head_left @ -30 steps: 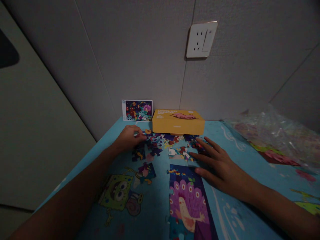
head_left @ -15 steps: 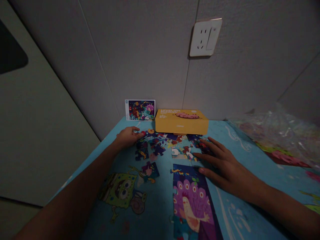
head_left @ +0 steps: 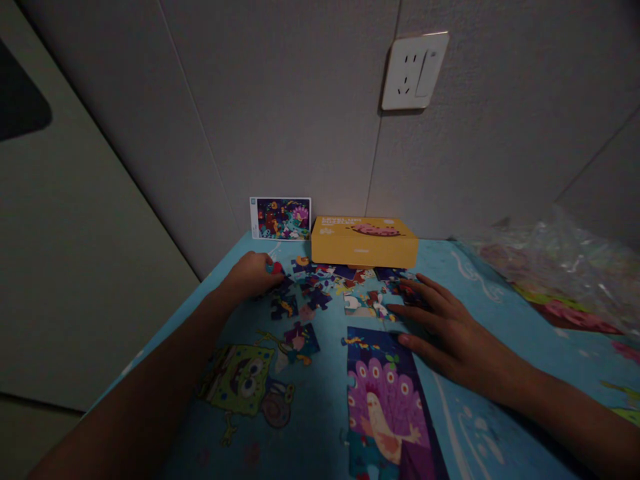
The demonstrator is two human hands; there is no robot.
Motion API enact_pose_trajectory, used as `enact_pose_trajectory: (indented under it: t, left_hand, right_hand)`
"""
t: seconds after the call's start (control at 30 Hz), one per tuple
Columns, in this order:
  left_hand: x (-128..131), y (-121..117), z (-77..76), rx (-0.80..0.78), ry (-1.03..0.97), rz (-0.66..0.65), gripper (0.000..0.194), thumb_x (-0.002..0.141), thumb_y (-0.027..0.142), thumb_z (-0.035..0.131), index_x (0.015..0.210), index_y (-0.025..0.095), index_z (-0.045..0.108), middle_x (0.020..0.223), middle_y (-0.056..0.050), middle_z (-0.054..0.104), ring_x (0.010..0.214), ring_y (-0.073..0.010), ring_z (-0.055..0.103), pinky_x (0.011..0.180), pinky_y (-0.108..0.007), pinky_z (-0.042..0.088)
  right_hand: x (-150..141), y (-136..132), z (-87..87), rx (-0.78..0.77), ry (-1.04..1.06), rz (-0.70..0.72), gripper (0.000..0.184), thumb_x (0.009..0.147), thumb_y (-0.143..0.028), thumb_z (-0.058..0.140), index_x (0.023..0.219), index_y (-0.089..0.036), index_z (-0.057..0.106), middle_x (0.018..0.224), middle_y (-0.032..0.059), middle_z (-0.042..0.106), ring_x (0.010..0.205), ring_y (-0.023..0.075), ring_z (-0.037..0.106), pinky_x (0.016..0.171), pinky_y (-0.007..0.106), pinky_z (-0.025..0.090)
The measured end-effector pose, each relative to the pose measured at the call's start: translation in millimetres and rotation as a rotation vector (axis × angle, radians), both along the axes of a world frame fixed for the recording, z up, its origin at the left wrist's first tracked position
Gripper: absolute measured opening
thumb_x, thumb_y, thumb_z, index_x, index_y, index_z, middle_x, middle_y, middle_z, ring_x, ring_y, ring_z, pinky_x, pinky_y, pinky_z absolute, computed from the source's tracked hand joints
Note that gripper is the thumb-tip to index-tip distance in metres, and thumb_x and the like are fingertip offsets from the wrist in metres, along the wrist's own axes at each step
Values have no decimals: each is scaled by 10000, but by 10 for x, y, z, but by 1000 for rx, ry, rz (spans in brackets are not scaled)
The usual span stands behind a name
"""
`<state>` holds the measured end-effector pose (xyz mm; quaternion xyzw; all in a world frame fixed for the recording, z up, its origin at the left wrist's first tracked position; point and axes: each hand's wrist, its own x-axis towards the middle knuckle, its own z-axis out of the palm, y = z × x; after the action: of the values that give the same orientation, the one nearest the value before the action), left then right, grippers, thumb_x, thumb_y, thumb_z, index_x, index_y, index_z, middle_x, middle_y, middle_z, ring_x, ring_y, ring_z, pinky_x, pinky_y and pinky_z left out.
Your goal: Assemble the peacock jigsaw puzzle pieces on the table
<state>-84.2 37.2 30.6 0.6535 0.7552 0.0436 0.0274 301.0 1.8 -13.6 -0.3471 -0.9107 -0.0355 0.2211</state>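
Note:
My left hand (head_left: 251, 275) is at the far left of the puzzle pile, fingers curled down on a dark jigsaw piece with a red spot (head_left: 276, 268); its fingertips are partly hidden. My right hand (head_left: 443, 323) lies open with fingers spread, its fingertips by a joined pale strip of pieces (head_left: 367, 305) and the upper edge of the assembled puzzle section (head_left: 383, 400), which shows a purple many-eyed creature. Loose jigsaw pieces (head_left: 316, 297) lie scattered between the hands. Nearer to me is a separate purple and navy piece (head_left: 304, 339).
A yellow puzzle box (head_left: 364, 250) stands against the wall, with a picture card (head_left: 281, 219) leaning to its left. Crumpled clear plastic (head_left: 565, 260) lies at the right. The blue cloth (head_left: 295, 453) has a cartoon print. A wall socket (head_left: 415, 71) is above.
My left hand has curled its fingers in and turned over the red-spotted piece, shifting it slightly left. My right hand stays where it was. The view has tilted a little.

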Motion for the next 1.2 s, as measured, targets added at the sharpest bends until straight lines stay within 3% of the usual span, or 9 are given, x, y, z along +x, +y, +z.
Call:
enact_pose_trajectory:
  t: [0.17, 0.3, 0.5, 0.7, 0.9, 1.07, 1.2]
  left_hand:
    - [-66, -9, -50, 5, 102, 117, 438, 878, 407, 501, 1096, 82, 698, 1128, -252, 667, 1045, -370, 657, 850, -408, 507]
    - [-19, -24, -89, 13, 125, 101, 423, 912, 370, 434, 1111, 100, 692, 1129, -241, 656, 1031, -349, 664, 872, -410, 503]
    - [58, -42, -143, 38, 79, -54, 483, 843, 493, 545, 1175, 170, 684, 1121, -163, 659, 977, -314, 670, 900, -383, 499]
    - [156, -68, -151, 134, 31, -235, 437, 829, 488, 581, 1110, 180, 711, 1078, -141, 669, 1013, -310, 630, 947, -405, 488]
    - [500, -82, -223, 291, -105, -611, 414, 924, 426, 526, 1244, 199, 656, 1303, -126, 626, 1200, -301, 557, 1043, -457, 419]
    - [660, -63, -335, 259, -74, -640, 509, 920, 433, 539, 1383, 224, 565, 1436, -150, 551, 1312, -371, 487, 1078, -614, 324]
    - [667, -69, -297, 143, -38, -641, 543, 937, 436, 495, 1455, 276, 484, 1508, -118, 487, 1385, -375, 417, 1095, -666, 255]
  right_hand:
    - [6, 4, -11, -12, -15, 0, 466, 958, -524, 519, 1316, -255, 646, 1478, 164, 460, 1412, 436, 347, 1037, 691, 423]
    - [18, 3, -12, -38, -20, -7, 464, 958, -520, 526, 1329, -261, 633, 1482, 157, 460, 1425, 421, 333, 1062, 681, 399]
    - [-13, -26, 98, -114, -32, 6, 470, 978, -509, 498, 1345, -238, 612, 1447, 172, 505, 1379, 382, 419, 1067, 650, 399]
    - [-51, -41, 180, -151, -24, 20, 439, 984, -466, 509, 1323, -210, 622, 1396, 180, 549, 1305, 349, 500, 1052, 607, 422]
    - [-22, 87, 175, -158, 89, -87, 485, 993, -463, 480, 1312, -122, 611, 1371, 207, 567, 1258, 317, 545, 1054, 538, 452]
    - [52, 353, 134, -233, 78, -267, 617, 987, -548, 441, 1402, -103, 540, 1470, 238, 481, 1341, 363, 479, 1088, 585, 401]
    - [-12, 453, 154, -299, 2, -206, 651, 993, -601, 387, 1470, -166, 469, 1520, 199, 440, 1399, 376, 410, 1084, 646, 354]
